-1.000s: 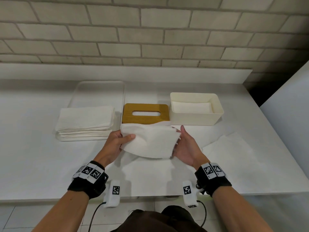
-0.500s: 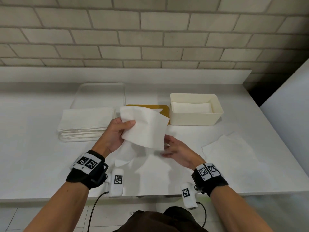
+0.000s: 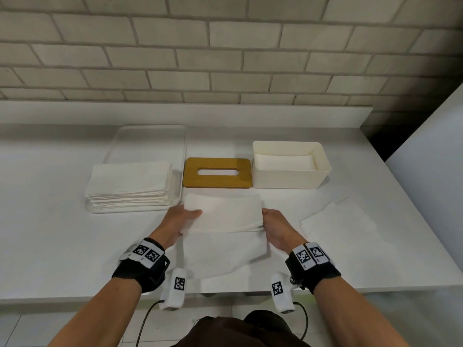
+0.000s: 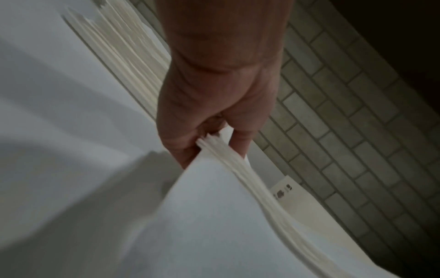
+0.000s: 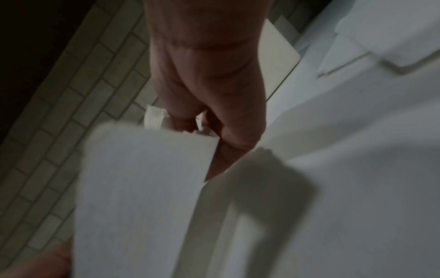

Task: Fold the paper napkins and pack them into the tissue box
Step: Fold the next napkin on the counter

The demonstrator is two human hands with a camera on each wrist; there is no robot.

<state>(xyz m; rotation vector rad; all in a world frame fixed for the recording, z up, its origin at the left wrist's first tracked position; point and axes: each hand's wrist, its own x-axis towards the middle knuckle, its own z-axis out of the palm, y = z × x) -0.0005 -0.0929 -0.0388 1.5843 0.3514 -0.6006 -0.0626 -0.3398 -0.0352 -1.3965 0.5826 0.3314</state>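
Observation:
A folded white napkin (image 3: 225,212) hangs a little above the table, held level between both hands. My left hand (image 3: 184,219) pinches its left end, thumb on top; the left wrist view shows the napkin's layered edge (image 4: 221,150) between thumb and fingers. My right hand (image 3: 271,222) grips the right end, and the right wrist view shows the folded napkin (image 5: 147,169) running from that hand. The cream tissue box (image 3: 290,181) stands open at the back right with a folded napkin (image 3: 284,162) inside. Its wooden lid (image 3: 216,182) lies flat beside it.
A stack of unfolded napkins (image 3: 130,182) sits on a clear tray (image 3: 150,139) at the back left. One unfolded napkin (image 3: 225,256) lies on the table under my hands, another loose napkin (image 3: 338,221) at the right. A brick wall runs behind.
The napkin, held up by my left hand alone half a second ago, is now folded into a flat strip. My right hand has come up and taken its right end.

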